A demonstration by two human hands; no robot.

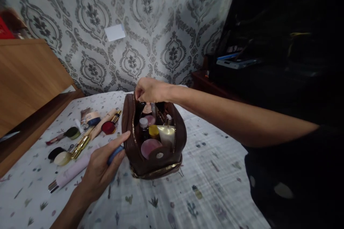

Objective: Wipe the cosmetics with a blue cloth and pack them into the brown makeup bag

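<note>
A brown leather cosmetic bag (139, 162) stands open on a white patterned bedsheet (188, 200), packed with small bottles, tubes and compacts. My right hand (150, 90) reaches over its far end with fingers pinched down into the bag; what they hold is hidden. My left hand (103, 166) rests at the bag's left side, curled around a blue tube-shaped item (115, 154), thumb pointing at the bag's edge.
To the left lie several cosmetics: a pale pink tube (70, 173), a gold-handled item (80, 145), a red round compact (108, 127), a cream jar (62, 158). A wooden headboard (29, 75) stands at left, a dark table with clutter (236, 62) at right.
</note>
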